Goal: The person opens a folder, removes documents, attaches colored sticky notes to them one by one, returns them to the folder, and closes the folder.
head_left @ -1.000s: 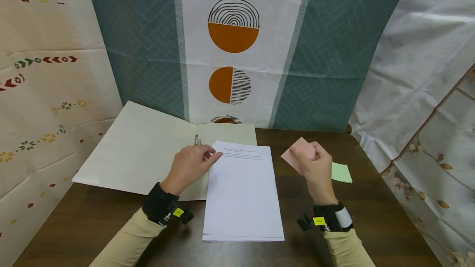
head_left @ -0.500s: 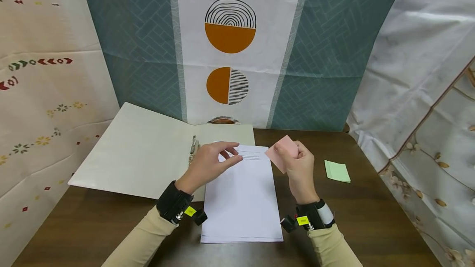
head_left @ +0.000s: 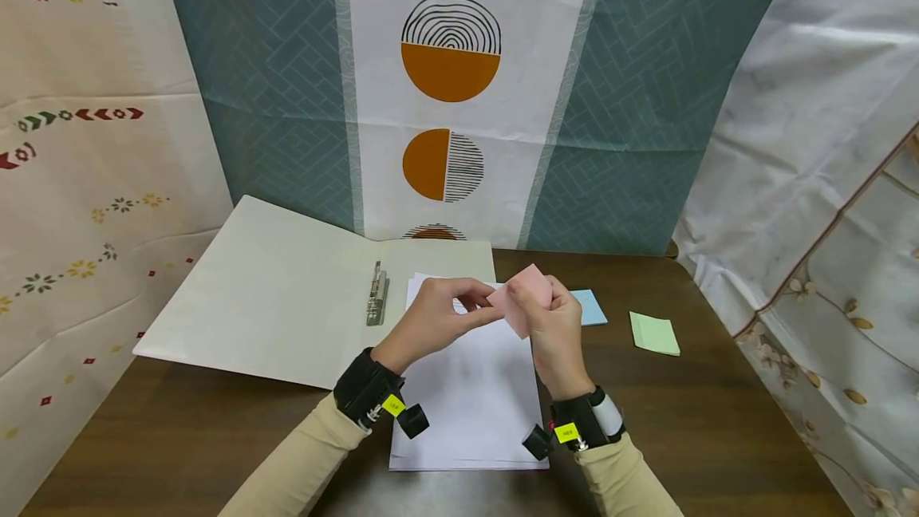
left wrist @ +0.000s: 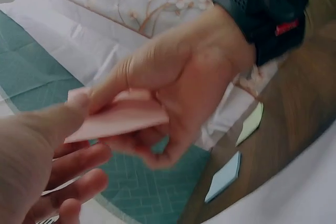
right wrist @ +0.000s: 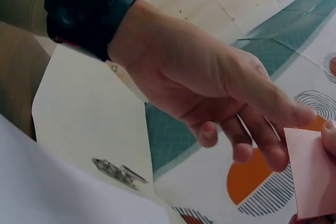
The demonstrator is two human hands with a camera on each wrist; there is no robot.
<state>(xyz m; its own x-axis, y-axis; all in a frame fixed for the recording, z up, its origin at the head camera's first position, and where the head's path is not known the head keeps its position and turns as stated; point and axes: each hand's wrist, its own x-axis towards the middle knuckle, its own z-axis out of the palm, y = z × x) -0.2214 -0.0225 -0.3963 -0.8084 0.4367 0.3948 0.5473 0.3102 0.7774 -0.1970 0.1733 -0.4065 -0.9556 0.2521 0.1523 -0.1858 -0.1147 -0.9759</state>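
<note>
My right hand point(head_left: 558, 333) holds a pad of pink sticky notes point(head_left: 526, 300) above the right side of a stack of white paper point(head_left: 470, 397), thumb on its near face. From the left, my left hand point(head_left: 441, 317) meets the pad's left corner. In the left wrist view, the left thumb lies over the end of the pink pad point(left wrist: 123, 121), with the forefinger below its edge. The other left fingers are loosely bent and spread. A few printed lines at the top of the paper are mostly hidden by the hands.
An open white ring binder point(head_left: 287, 294) lies at the back left, its metal ring clip point(head_left: 376, 295) bare; the paper overlaps its right cover. Blue sticky notes point(head_left: 589, 307) and green sticky notes point(head_left: 654, 334) lie on the brown table point(head_left: 689, 421) to the right. Cloth hangs behind.
My left hand has moved right, from the paper's upper left to the pink notes. My right hand has carried the notes left over the paper, uncovering the blue notes.
</note>
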